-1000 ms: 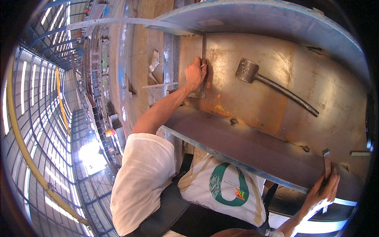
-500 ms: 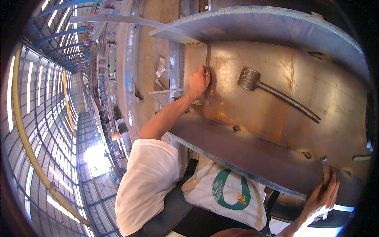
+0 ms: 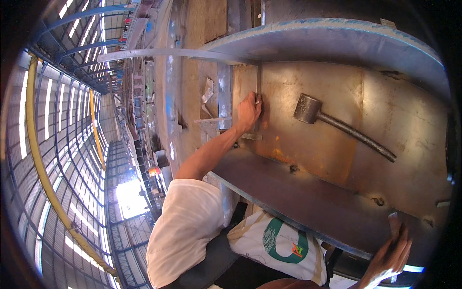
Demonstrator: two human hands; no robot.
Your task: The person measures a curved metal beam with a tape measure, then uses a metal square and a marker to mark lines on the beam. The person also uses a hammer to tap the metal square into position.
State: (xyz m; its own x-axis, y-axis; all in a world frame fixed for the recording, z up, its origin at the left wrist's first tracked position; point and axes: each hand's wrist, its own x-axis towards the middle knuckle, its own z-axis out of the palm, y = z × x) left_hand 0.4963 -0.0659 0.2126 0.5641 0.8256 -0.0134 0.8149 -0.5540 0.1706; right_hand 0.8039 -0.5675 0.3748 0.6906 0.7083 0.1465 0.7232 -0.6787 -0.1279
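**Left hand at the thin steel bar, right hand round a flat metal strip**

Your left hand (image 3: 249,113) was at the left end of the steel web plate (image 3: 327,154), its fingers bunched narrow beside the thin steel bar (image 3: 258,79). A small pale piece (image 3: 259,99) showed pinched at the fingertips, too small to identify; whether those fingers also gripped the bar, I could not tell. A short crosspiece (image 3: 251,137) lay at the bar's near end, just below your hand.

Your right hand (image 3: 392,253) was closed round the flat metal strip (image 3: 394,224), over the right part of the near flange (image 3: 308,192). One end of the strip stuck out past your fingers toward the plate.

Between your hands, a round-headed hammer (image 3: 308,109) lay on the plate, touched by neither, its head toward your left hand and its handle slanting down to the right. The far flange (image 3: 327,43) rose beyond it. Dark weld spots (image 3: 294,168) lined the plate along the near flange. Your left sleeve (image 3: 185,226) was white.
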